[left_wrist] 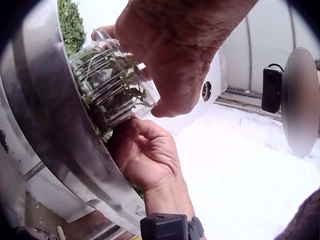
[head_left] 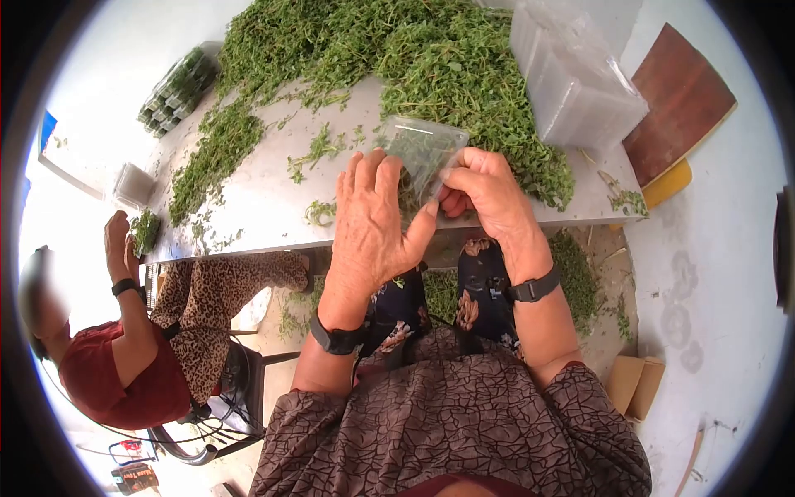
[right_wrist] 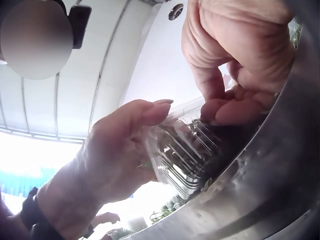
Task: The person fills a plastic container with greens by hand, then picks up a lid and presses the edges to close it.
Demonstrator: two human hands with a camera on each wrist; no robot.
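A clear plastic container with green sprigs inside is held at the table's near edge. My left hand grips its left side, thumb at the near corner and fingers along the far part. At the right edge, my right hand pinches the plastic between thumb and curled fingers. In the left wrist view, sprigs poke out along the ribbed wall of the container, between the left hand and the right hand. The right wrist view shows the container beside the left hand, the right hand above.
A large heap of greens covers the table's far part. Stacked clear containers stand at the right, filled ones at the far left. Another person sits at the left, hands at a small container.
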